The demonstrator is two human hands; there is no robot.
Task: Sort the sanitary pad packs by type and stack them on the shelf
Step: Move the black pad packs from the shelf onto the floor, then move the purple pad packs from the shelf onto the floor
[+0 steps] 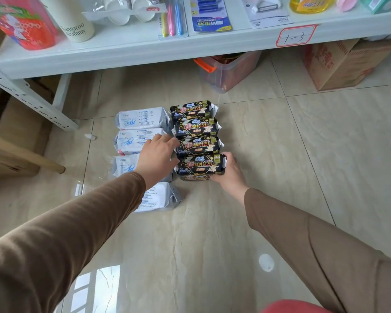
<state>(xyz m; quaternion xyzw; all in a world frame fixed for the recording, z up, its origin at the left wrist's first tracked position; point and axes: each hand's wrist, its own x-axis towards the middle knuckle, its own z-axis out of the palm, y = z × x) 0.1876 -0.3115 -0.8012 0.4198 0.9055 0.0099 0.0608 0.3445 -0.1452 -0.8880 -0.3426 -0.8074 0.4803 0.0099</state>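
Clasping nearest black pack by its end in right hand, atop another, beside white packs; left hand reaching over, grip relaxed. Risking toppling the black row through careless lifting.

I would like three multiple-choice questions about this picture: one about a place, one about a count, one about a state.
1. Where do the pad packs lie?
A. on the shelf
B. on the floor
C. in a carton

2. How many white packs show in the left column?
A. two
B. four
C. six

3. What does the right hand do?
A. grips the nearest black pack
B. hangs idle
C. holds a bottle

Answers:
1 B: both columns rest on the floor, in front of the shelf.
2 B: four white packs lie in a row.
3 A: the right hand curls round the end of the nearest black pack, while the left hand reaches over the white ones.
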